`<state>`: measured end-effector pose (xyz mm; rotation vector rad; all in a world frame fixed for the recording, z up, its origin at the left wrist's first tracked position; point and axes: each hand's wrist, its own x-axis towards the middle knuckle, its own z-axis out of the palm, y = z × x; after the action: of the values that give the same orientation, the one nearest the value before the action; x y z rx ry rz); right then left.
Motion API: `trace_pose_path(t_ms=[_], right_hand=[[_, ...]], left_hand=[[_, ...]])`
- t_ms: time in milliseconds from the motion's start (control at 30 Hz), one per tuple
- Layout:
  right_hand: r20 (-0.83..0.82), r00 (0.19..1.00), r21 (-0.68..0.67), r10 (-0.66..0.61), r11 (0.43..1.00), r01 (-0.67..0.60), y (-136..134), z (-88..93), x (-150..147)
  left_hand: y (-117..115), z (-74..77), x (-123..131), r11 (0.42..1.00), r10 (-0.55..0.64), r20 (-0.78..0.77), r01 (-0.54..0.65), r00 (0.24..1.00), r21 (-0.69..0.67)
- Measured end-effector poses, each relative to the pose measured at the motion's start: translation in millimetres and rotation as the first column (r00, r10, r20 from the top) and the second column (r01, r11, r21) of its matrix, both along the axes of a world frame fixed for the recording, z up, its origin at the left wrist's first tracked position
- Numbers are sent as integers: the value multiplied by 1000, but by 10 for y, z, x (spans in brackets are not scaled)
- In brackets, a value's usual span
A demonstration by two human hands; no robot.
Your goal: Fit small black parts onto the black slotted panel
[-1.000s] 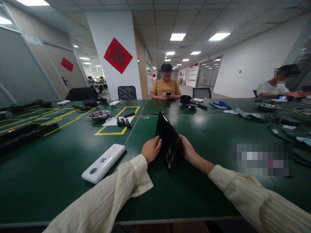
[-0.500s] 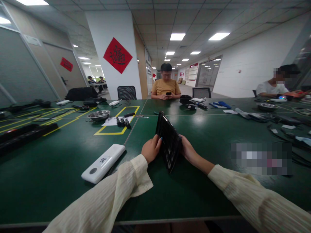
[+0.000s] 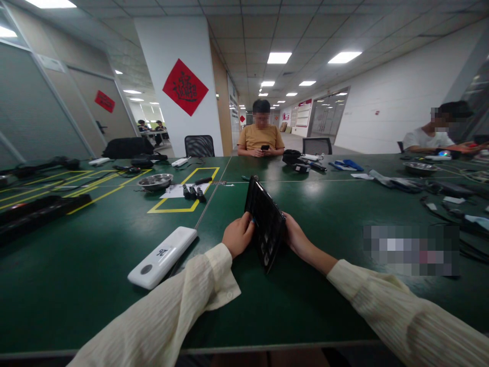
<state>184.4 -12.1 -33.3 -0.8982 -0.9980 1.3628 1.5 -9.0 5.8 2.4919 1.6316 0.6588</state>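
Observation:
A flat, glossy black tablet-like thing [image 3: 266, 224] stands tilted on edge above the green table [image 3: 305, 311]. Its face carries faint pale shapes that I cannot make out. My left hand [image 3: 239, 234] is closed on its left side, with the thumb near the face and a small spot of blue at its tip. On the other side, my right hand [image 3: 296, 235] grips the right edge, most of its fingers hidden behind the panel. To the left of my left hand lies a white power bank [image 3: 164, 257] marked 26.
Metal bowls [image 3: 155, 181] and small black parts [image 3: 194, 192] rest beyond, near yellow tape [image 3: 171, 210]. A long black strip [image 3: 42, 214] lies at left; cables [image 3: 443, 214] and cloths are at right. One person [image 3: 261, 135] sits opposite, another [image 3: 428, 132] at right.
My left thumb has shifted slightly at the face of the black panel. Both hands and the panel otherwise stay where they were.

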Motion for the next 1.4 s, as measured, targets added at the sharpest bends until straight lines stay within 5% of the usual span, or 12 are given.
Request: trace_pose_path(t_ms=[533,1400], right_hand=[[-12,1000,14,-19,1000,19,44,-60,13],[-7,1000,11,-11,1000,11,8,-16,-15]], left_hand=[[18,-4,11,996,78,23,-77,997,-37],[-15,10,6,999,19,29,-20,999,42]])
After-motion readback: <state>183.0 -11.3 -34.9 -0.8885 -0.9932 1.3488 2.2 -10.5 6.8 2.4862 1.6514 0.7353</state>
